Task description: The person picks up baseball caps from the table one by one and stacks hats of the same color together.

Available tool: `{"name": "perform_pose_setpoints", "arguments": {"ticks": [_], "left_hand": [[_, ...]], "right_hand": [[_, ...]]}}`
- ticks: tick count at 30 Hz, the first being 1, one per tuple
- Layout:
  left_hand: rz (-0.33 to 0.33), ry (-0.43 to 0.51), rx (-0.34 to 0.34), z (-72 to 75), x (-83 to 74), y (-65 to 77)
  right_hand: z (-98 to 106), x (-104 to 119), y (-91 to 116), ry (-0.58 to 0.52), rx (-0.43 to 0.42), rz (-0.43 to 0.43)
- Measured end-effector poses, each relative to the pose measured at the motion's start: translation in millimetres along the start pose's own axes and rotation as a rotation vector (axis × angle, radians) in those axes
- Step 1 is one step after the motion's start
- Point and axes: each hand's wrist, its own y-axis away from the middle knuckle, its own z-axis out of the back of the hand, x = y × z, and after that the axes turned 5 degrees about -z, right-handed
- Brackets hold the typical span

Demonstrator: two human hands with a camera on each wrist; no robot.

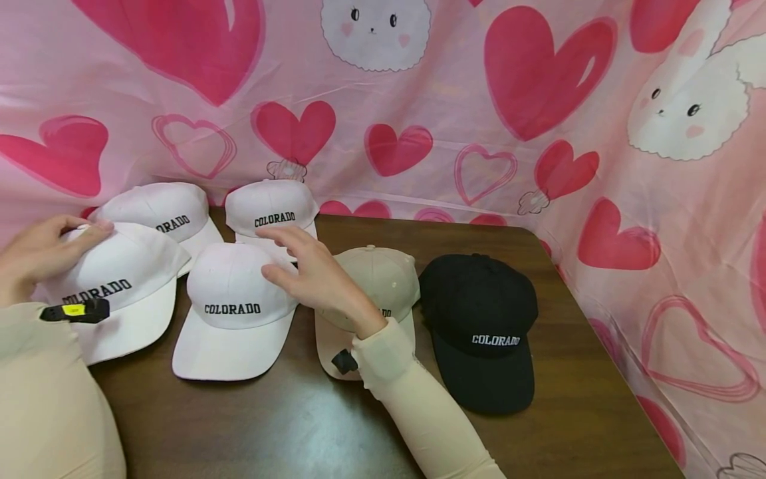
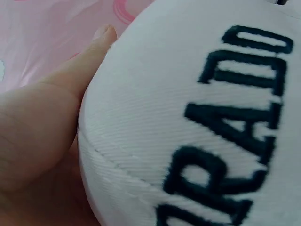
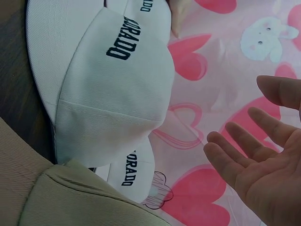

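At the far left of the head view, my left hand grips the back and side of a white cap with black COLORADO lettering. The left wrist view shows the palm and thumb along the crown's side; other fingers are hidden behind the cap. My right hand holds nothing, its fingers spread over the right side of a second white cap. In the right wrist view, the fingers stand apart from that cap's crown.
Behind stand two more white caps, one at the left and one at centre. A beige cap lies partly under my right forearm; a black cap sits right of it. A pink heart-patterned cloth hangs behind the brown table.
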Motion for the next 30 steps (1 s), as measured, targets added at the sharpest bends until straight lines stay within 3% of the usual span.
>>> {"name": "perform_pose_setpoints", "arguments": {"ticks": [5, 10, 17, 22, 30], "left_hand": [[-0.070, -0.009, -0.107, 1.7, -1.1, -3.4], [-0.096, 0.025, -0.127, 5.4, -7.0, -3.2], [-0.058, 0.111, -0.142, 10.7, -22.9, 6.7], [-0.062, 0.132, -0.216, 18.0, -33.6, 10.0], [-0.233, 0.271, -0.346, 25.5, -46.2, 8.3]], "right_hand": [[-0.4, 1.3, 0.3, 0.003, 0.003, -0.009], [-0.1, 2.0, 0.2, 0.004, 0.006, -0.015], [0.1, 1.2, -0.4, 0.002, 0.004, -0.003], [0.4, 1.0, -0.3, 0.003, 0.003, 0.004], [1.4, 0.4, -1.2, 0.005, -0.013, 0.017]]}}
